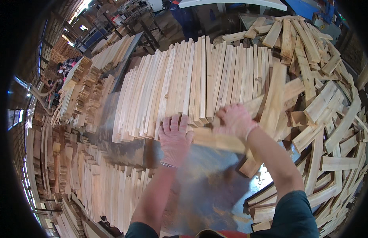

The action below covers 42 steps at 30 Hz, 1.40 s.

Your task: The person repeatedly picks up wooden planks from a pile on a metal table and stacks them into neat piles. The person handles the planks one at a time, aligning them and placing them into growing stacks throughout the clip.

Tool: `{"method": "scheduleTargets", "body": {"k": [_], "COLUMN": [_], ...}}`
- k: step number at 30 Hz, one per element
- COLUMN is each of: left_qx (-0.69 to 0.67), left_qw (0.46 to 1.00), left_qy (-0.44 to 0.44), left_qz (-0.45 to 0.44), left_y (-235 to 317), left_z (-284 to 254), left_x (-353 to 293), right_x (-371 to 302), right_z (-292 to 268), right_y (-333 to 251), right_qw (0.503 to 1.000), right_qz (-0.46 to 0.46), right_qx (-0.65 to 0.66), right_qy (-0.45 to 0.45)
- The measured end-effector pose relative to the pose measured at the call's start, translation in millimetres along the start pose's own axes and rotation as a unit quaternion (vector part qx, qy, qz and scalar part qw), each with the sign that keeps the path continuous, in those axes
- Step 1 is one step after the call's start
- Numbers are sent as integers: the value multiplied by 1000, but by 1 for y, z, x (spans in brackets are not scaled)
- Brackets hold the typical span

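A long row of pale wooden boards (pixel 172 85), set on edge side by side, lies on the metal table (pixel 199 182). My left hand (pixel 174 141), in a pinkish work glove, rests against the near ends of the row with its fingers stretched out. In a matching glove, my right hand (pixel 236 121) is closed on a short wooden board (pixel 219 141), which lies crosswise in front of the row. Both the right hand and that board are smeared by motion. The board's left end reaches close to my left thumb.
A large loose heap of boards (pixel 334 131) covers the right side. Some boards (pixel 274 101) lean between heap and row. More stacked boards (pixel 112 186) stand at the lower left, with piles (pixel 79 91) beyond. A person in dark clothing (pixel 186 20) stands at the far side.
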State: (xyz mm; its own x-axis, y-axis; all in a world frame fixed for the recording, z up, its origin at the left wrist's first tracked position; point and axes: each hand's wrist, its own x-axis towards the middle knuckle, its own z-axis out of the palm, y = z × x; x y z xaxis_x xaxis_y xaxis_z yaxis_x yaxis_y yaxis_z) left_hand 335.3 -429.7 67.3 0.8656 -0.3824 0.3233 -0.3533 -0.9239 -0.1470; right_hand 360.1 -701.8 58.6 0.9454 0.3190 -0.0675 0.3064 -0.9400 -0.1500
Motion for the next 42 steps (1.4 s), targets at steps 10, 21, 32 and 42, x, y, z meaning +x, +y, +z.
{"method": "scheduleTargets", "body": {"k": [10, 21, 32, 42], "left_qx": [-88, -122, -116, -105], "left_qw": [995, 966, 980, 990], "left_qy": [-35, -189, -103, -88], "left_qz": [-23, -129, -124, -39], "left_y": [-7, -47, -127, -120], "left_z": [-39, -119, -138, -147], "left_x": [-80, -366, -525, -512], "right_x": [-260, -168, -281, -246], "right_z": [86, 84, 92, 32], "right_y": [-161, -313, -479, -271], "right_qw": [982, 958, 834, 930], "right_qz": [-124, 146, 139, 329], "right_qx": [112, 245, 419, 17], "right_qy": [-84, -21, -331, 162]}}
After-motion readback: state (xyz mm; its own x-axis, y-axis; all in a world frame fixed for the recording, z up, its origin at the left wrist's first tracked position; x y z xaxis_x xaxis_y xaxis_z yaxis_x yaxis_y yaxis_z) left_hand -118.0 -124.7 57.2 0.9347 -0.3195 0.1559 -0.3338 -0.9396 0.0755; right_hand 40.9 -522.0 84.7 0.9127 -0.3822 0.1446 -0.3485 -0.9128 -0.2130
